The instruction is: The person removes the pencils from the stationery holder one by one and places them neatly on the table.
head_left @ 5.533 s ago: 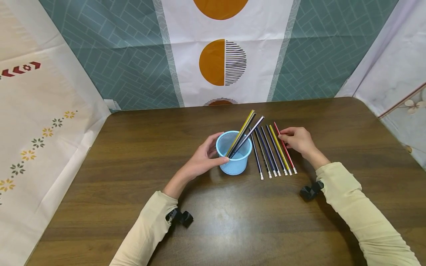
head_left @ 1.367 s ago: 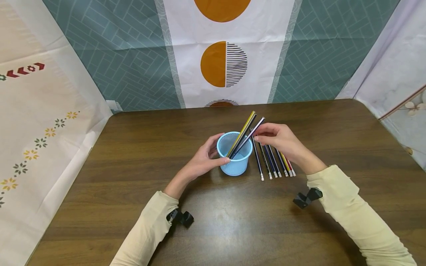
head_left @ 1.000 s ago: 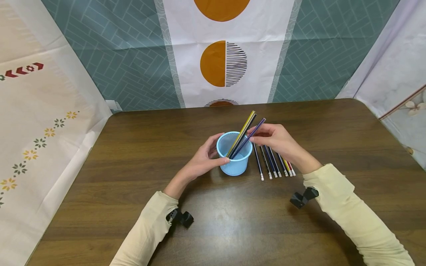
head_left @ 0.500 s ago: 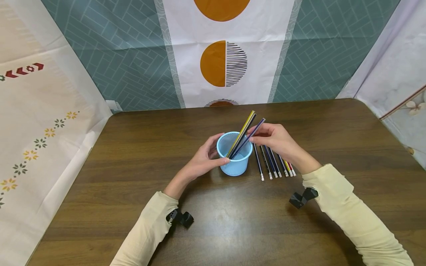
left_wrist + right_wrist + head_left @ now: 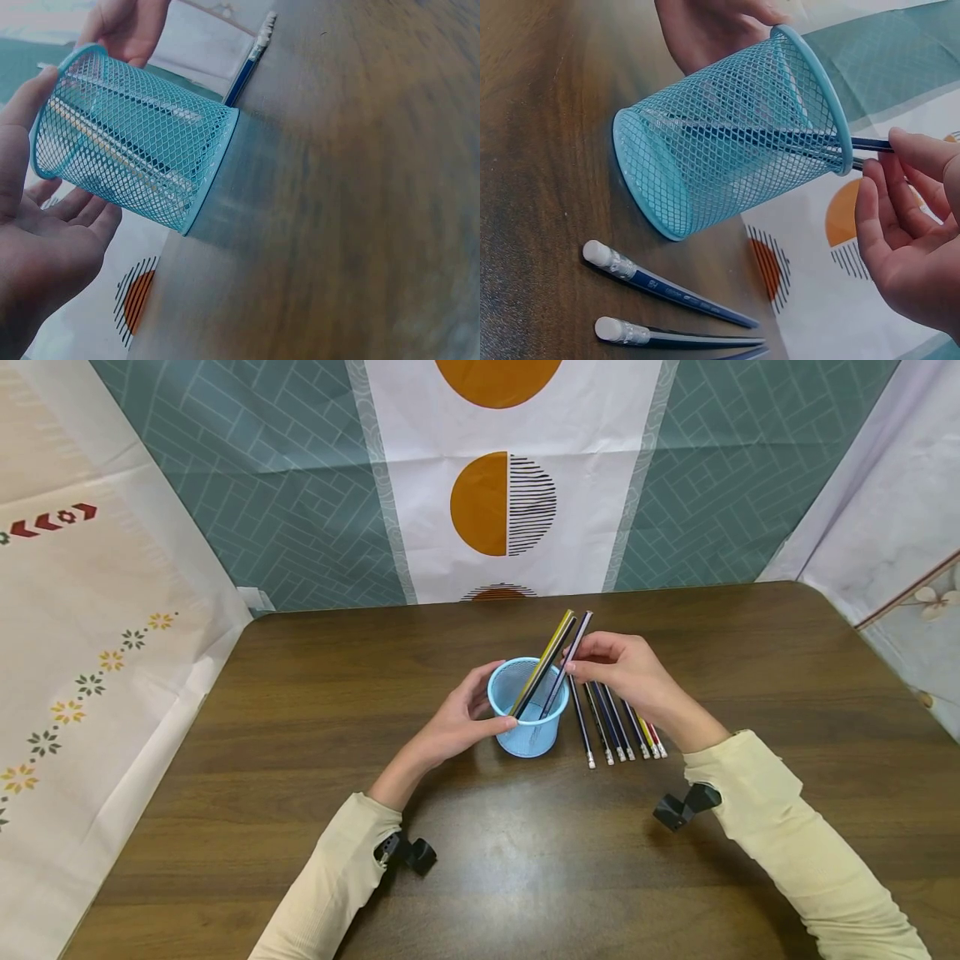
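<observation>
A light-blue mesh pencil cup [image 5: 527, 740] stands on the table, with my left hand [image 5: 459, 717] holding its side, thumb at the near rim and fingers behind. Thumb and fingers of my right hand [image 5: 630, 677] pinch a dark-blue and white striped pencil [image 5: 580, 633] just above the cup's right rim; its lower part is inside the cup. A yellow-striped pencil [image 5: 556, 641] and a black pencil [image 5: 564, 647] lean together in the cup. In the right wrist view, the pinched pencil [image 5: 870, 144] enters the cup's mouth between fingertips and rim.
Right of the cup lies a row of several pencils [image 5: 581, 727], white eraser ends toward me, partly hidden under the right hand. Among them are a yellow and a red pencil [image 5: 655, 739]. The brown wooden table [image 5: 495, 868] ends at a patterned cloth [image 5: 315, 485] behind.
My right hand has moved left from the red pencil on the table to the striped pencil in the cup. That pencil now stands steeper and farther right. The left hand has stayed on the cup.
</observation>
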The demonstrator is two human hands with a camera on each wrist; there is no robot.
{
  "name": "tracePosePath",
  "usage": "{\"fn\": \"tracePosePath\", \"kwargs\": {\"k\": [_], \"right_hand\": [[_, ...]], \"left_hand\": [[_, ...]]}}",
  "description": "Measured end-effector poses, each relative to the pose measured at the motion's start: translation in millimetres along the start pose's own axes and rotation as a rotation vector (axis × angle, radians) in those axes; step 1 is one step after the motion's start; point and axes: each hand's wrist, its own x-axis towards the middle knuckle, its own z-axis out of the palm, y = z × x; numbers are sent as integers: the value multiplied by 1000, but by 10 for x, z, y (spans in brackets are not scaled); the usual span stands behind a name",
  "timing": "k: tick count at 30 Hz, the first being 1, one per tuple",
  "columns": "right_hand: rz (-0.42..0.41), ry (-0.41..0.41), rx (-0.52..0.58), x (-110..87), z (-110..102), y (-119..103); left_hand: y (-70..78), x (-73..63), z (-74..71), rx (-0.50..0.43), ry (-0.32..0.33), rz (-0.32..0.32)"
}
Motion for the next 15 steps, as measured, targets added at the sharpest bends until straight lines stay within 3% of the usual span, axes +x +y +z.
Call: {"fn": "tracePosePath", "kwargs": {"k": [6, 15], "right_hand": [[-18, -32, 10, -4, 1, -42], [-6, -39, -78, -2, 22, -106]], "left_hand": [[15, -13, -3, 1, -1, 5], [-5, -3, -6, -13, -6, 17]]}}
